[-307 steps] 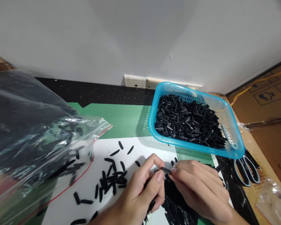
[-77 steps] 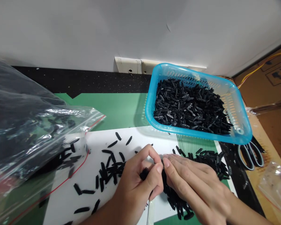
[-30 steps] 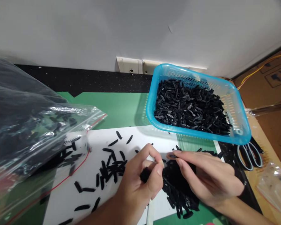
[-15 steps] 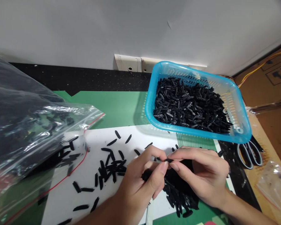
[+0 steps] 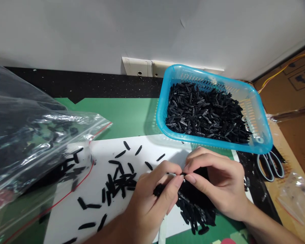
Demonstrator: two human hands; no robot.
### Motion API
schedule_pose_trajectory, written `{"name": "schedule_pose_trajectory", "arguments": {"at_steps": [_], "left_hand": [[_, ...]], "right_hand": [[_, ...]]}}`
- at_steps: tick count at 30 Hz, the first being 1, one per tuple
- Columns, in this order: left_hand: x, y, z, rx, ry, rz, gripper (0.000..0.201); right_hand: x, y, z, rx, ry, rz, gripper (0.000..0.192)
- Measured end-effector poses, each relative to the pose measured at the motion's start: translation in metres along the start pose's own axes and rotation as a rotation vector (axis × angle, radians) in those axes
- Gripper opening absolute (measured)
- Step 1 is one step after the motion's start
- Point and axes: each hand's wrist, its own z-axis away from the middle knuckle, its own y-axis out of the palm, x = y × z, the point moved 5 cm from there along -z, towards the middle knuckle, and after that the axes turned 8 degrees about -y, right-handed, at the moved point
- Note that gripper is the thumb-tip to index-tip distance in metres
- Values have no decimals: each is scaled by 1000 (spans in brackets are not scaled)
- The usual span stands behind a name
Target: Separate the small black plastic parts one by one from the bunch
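Left hand: your left hand [image 5: 152, 200] is curled, thumb and forefinger pinched on one end of a small black piece [image 5: 182, 174]; a few more black pieces sit bunched in its palm.
Right hand: your right hand [image 5: 218, 184] meets the left at the fingertips, thumb and forefinger pinched on the other end of the same small black piece (only a sliver of it shows between the fingers).
Piece held: it sits in the air just above the white sheet [image 5: 96, 210], between the two hands, in front of the basket.
Pile: a heap of loose black pieces [image 5: 195, 211] lies under and just below your right hand, at the sheet's right edge.
Scattered pieces: more black pieces [image 5: 120, 181] lie strewn over the sheet to the left of your left hand.
Basket: the blue basket [image 5: 263, 142] stands behind your hands on the bench [image 5: 124, 113], filled with black pieces.
Bag: a clear plastic bag [image 5: 27, 135] with a red seal line lies at the far left, black pieces inside, its mouth open on the sheet.
Scissors: a pair of scissors [image 5: 270, 164] lies right of the basket, partly under its corner.
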Motion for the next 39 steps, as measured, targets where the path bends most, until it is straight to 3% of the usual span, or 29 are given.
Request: {"name": "schedule_pose_trajectory", "arguments": {"at_steps": [6,13,20,28,39], "left_hand": [[-5,-1,0,-34,57,-81,15],[-4,0,2,-31,35,-109,16],[-13,2,-1,-109,193,-215,22],[-18,2,3,-111,229,-339,24],[-23,2,7,-122,331,-456,20]], "right_hand": [[0,0,0,48,-2,-20,24],[7,-4,1,49,-91,66,20],[6,-4,1,45,-70,69,24],[1,1,0,144,153,-15,12],[3,7,2,393,337,-227,18]]}}
